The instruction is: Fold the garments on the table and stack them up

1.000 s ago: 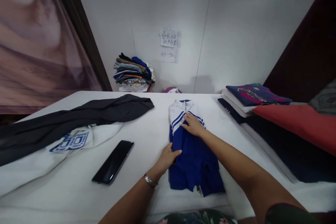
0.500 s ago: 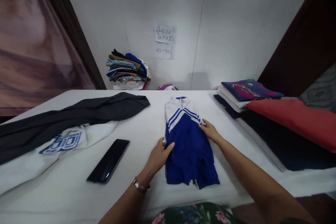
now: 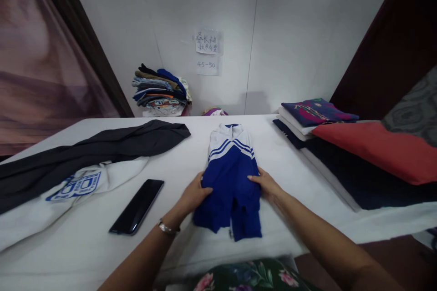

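Note:
A blue and white jacket (image 3: 223, 177) lies in front of me, narrowed by folding, its collar pointing away and its blue hem toward me. Blue stripes cross the white upper part. My left hand (image 3: 195, 193) grips the jacket's left edge, thumb on top and fingers tucked underneath. On the opposite edge, my right hand (image 3: 266, 183) pinches the fabric the same way, its fingers partly hidden under the cloth.
A black phone (image 3: 137, 207) lies to the left, near a dark garment (image 3: 102, 145) and a white printed one (image 3: 82, 186). Folded clothes (image 3: 368, 159) are stacked at right. Another clothes pile (image 3: 162, 91) stands behind the white table (image 3: 177, 159), below wall notes (image 3: 209, 50).
My right hand has slid down the jacket's right edge toward me. The left hand has closed on the left edge, and the jacket's lower part has swung slightly left.

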Tool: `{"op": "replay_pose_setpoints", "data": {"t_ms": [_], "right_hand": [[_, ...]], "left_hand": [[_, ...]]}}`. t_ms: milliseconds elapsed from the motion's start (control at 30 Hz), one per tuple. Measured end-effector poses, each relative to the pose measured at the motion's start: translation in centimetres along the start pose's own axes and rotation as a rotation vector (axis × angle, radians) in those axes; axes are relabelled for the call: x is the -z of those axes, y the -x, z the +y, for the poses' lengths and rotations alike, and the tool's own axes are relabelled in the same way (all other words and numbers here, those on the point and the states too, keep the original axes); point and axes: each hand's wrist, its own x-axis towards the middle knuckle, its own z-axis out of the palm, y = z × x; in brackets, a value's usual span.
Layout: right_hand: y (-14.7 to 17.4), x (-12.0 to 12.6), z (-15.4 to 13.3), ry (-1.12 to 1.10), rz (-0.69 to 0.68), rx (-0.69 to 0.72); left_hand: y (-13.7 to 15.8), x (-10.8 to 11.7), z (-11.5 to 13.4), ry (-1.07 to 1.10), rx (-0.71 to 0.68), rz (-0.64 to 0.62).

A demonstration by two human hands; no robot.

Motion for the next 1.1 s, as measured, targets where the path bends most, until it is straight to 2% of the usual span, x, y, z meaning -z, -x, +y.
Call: {"op": "replay_pose_setpoints", "data": {"t_ms": [67,133,200,267,300,367,500,533,667,833,967,1033,1100], "right_hand": [[1.8,-1.6,1.6,-0.041,-0.06,0.013],[3.7,-2.8,3.8,-0.011,-0.163,-0.039],[4.6,-3.2,5.6,0.103,-0.313,-0.141],[3.9,-2.6,6.2,0.246,-0.375,-0.175],[2.9,-2.0,5.8,0.312,-0.346,-0.15],[-0.1,-0.6,3.6,0.411,-0.142,-0.042],[-7.7,1.6,-3.4,0.71,0.313,0.03],[-9.4,1.9,-4.9,0.743,0.347,0.025],[-15.0,1.9,-7.8,0.852,0.386,-0.001],[-19.2,0.8,-7.9,1.063,0.396,-0.021],[-20.0,0.9,-7.6,1.206,0.367,-0.026],[-19.3,2.0,-7.6,1.245,0.368,0.003],[-17.7,4.3,-7.7,1.26,0.387,0.033]], "left_hand": [[0.2,3.0,0.2,-0.081,0.039,0.003],[0.7,5.9,0.0,-0.172,0.113,-0.014],[1.3,8.0,-0.6,-0.268,0.186,-0.02],[1.8,9.2,-1.6,-0.333,0.202,-0.012],[1.9,9.5,-2.0,-0.351,0.191,-0.005],[2.1,9.5,-2.7,-0.369,0.161,-0.002],[2.1,8.9,-2.9,-0.423,0.146,0.002],[2.2,8.8,-2.9,-0.425,0.147,0.007],[2.4,8.6,-3.2,-0.383,0.142,0.04],[2.5,8.5,-3.6,-0.352,0.148,0.055],[2.4,8.6,-3.8,-0.398,0.158,0.046],[2.1,8.7,-3.6,-0.425,0.139,0.011],[1.4,8.8,-2.9,-0.486,0.126,-0.017]]}}
